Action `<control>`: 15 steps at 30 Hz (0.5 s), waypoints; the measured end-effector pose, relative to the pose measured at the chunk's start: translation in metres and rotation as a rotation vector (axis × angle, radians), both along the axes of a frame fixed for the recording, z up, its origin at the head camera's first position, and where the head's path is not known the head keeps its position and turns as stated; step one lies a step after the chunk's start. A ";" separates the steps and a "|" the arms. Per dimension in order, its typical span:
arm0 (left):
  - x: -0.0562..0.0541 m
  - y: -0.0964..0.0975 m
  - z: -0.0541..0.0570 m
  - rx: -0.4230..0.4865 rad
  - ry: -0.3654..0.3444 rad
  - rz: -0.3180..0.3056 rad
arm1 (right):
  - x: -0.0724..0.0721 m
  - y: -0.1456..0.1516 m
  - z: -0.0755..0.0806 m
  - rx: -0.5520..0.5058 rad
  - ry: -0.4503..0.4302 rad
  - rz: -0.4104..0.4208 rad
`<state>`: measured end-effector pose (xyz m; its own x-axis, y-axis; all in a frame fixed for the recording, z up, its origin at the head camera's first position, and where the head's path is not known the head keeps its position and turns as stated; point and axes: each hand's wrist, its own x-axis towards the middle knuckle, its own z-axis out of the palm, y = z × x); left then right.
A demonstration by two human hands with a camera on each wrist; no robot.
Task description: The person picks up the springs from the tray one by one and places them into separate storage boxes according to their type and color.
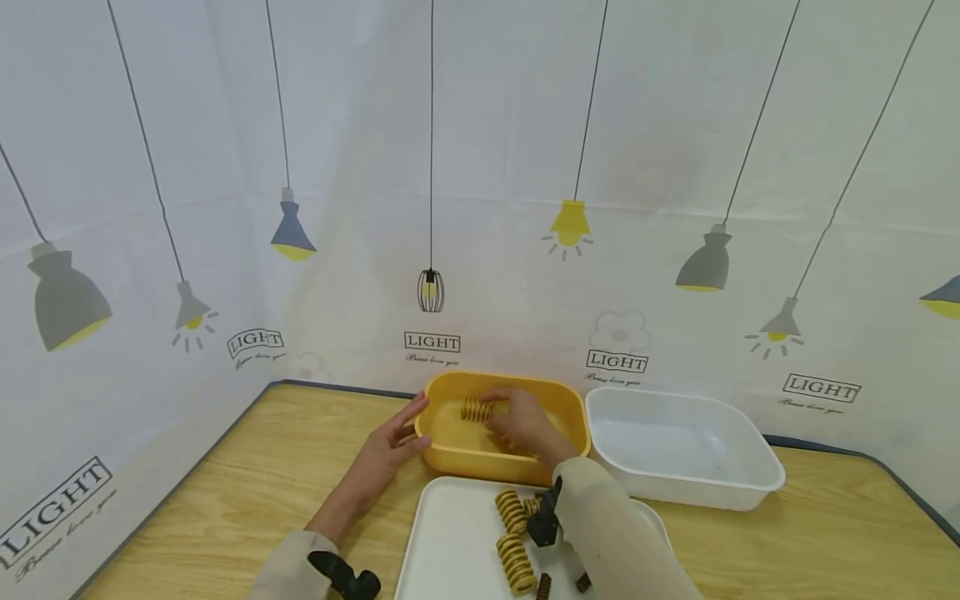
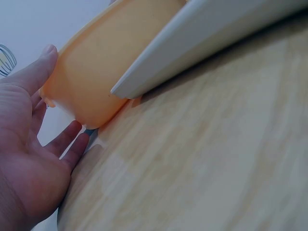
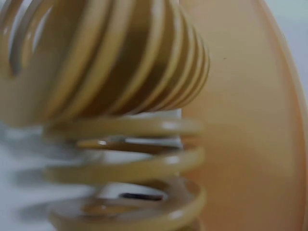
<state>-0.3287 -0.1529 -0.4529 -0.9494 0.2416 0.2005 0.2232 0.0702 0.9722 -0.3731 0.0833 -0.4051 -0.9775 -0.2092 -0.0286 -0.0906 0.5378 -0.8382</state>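
Observation:
In the head view my right hand [image 1: 521, 421] is inside the yellow bin [image 1: 480, 467], with fingertips around the right end of a yellow coil spring [image 1: 474, 410]. The right wrist view does not show this hand. My left hand [image 1: 378, 458] is at the bin's left end, its fairly straight fingers touching the rim and side. In the left wrist view the left hand [image 2: 29, 139] has its thumb against the bin wall [image 2: 106, 62]. More yellow coil springs [image 1: 516, 564] lie on the white tray [image 1: 442, 533], seen close up as large coils [image 3: 139, 57] in the right wrist view.
A white bin [image 1: 690, 483] stands directly right of the yellow one. Small dark brown springs [image 1: 543, 586] lie on the tray, partly covered by the right sleeve. The wooden table [image 1: 195, 500] meets a printed curtain [image 1: 510, 275] behind the bins.

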 end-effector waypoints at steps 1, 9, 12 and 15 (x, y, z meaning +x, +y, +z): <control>0.000 0.000 0.000 0.001 -0.003 0.000 | 0.000 0.000 0.000 0.001 0.003 -0.003; 0.000 0.002 0.000 0.002 -0.008 -0.002 | 0.001 0.005 0.002 0.012 0.028 0.012; 0.001 0.002 0.001 0.002 -0.005 -0.004 | 0.002 0.008 0.005 0.017 0.044 0.033; 0.001 0.001 0.001 0.000 0.002 -0.001 | 0.003 0.011 0.007 0.018 0.074 0.054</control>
